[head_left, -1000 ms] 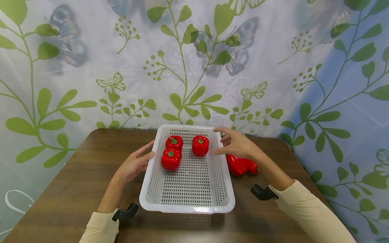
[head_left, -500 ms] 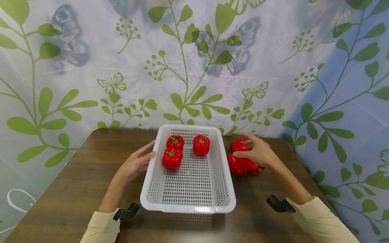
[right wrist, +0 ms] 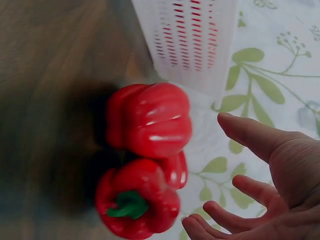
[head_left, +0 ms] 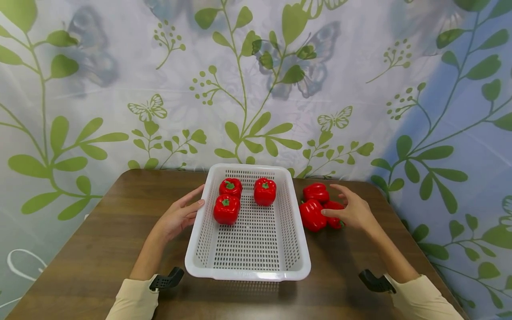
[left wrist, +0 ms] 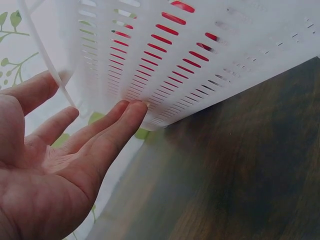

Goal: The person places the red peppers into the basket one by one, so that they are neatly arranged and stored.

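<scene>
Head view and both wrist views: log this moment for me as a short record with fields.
container: white perforated plastic basket, on a dark brown wooden table
inside: three glossy red bell peppers, toward the far end
outside: three more red peppers, grouped right of the basket
left hand: fingers touching the basket's left side
right hand: beside the grouped peppers, holding nothing

No text or number is readable; faint marks (head_left: 241, 274) on the rim of the white, rectangular, perforated plastic basket (head_left: 194, 231), toward the near edge of the brown wooden worktop (head_left: 92, 249), are illegible.
</scene>
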### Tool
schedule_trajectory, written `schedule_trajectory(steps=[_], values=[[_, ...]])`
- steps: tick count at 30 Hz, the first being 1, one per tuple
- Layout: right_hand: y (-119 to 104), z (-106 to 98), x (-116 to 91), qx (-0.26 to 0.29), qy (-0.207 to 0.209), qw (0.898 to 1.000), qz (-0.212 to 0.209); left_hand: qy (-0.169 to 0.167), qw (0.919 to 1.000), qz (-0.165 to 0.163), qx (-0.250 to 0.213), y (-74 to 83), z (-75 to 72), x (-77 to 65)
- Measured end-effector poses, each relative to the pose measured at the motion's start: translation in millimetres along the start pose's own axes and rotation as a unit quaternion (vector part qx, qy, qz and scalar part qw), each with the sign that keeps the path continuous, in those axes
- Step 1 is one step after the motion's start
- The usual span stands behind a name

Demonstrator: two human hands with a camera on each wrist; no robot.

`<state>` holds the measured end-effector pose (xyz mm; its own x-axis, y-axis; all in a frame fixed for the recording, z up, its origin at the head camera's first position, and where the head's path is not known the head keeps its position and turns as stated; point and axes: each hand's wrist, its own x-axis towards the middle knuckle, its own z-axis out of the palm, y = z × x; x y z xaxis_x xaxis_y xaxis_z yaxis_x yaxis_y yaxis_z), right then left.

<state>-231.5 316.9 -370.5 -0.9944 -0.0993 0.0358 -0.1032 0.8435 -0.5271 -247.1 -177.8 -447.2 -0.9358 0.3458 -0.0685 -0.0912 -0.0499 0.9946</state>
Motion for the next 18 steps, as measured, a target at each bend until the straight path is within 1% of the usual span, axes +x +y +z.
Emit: schedule_trajectory(steps=[6, 11, 18], values=[[16.6, 6.5, -5.5, -0.013, 0.012, 1.000, -0.005, -0.003, 1.0000, 0.001, 0.003, -0.1, 0.0, -0.2], [25.9, 10.0, -8.9, -0.016, 0.019, 1.000, -0.009, -0.002, 1.0000, 0.002, 0.006, 0.6, 0.4, -0.6], [37.7, 16.9, -10.6, -0.016, 0.029, 0.999, 0.001, 0.000, 0.9999, 0.003, 0.011, 0.2, -0.4, -0.8]])
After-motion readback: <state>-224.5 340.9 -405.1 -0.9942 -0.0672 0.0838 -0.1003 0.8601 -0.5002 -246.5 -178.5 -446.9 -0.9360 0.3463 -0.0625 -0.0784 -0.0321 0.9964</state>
